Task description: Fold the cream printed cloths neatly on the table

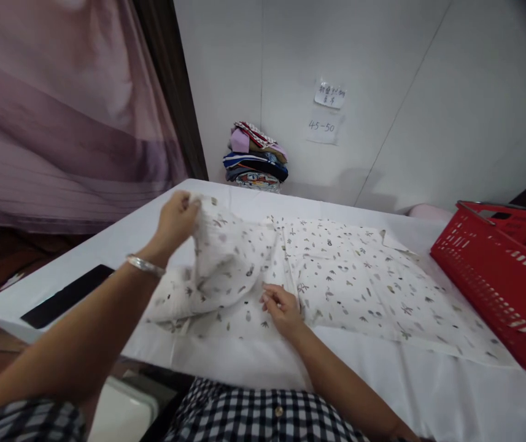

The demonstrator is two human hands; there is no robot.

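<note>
A thin white cloth (345,276) printed with small leaves and other little shapes lies spread over the table. My left hand (180,218) is closed on its left part and holds that corner up, so the fabric hangs down in folds. Lower and to the right, my right hand (281,307) is at the cloth near its middle. The right fingers are curled together in a pinch; whether fabric is between them is hard to see. To the right, the cloth lies mostly flat with creases and one turned-up corner at the back.
A red plastic basket (497,282) stands at the right end of the white table (129,245). A dark flat object (67,298) lies at the left. Folded clothes (256,159) are stacked at the back by the wall, with paper notes (329,95) above. A pink curtain (60,110) hangs left.
</note>
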